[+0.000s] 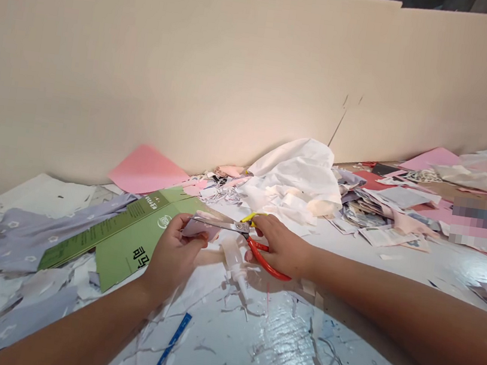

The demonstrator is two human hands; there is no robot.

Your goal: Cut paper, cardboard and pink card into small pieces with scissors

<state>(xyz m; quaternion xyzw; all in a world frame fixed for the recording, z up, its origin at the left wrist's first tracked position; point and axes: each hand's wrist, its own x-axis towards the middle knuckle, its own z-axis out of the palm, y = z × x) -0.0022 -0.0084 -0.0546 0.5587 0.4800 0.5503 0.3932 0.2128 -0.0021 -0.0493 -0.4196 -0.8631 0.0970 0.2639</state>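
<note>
My right hand [282, 245] grips red-handled scissors [256, 251] with one yellow loop showing by the thumb. Their metal blades point left and are closed over a small pale paper piece [198, 227]. My left hand [174, 254] pinches that paper piece between thumb and fingers, just left of the blades. Both hands hover low over the white table [273, 356], above a flattened green carton [131, 239]. A small clear glue bottle [236, 266] lies on the table directly under the scissors.
A tall beige cardboard wall [223, 71] closes the far side. Pink paper [145, 170], crumpled white sheets [298, 181], lilac patterned fabric [32, 231] and printed scraps [379, 216] litter the table. A blue pen [170, 344] lies near me among paper slivers.
</note>
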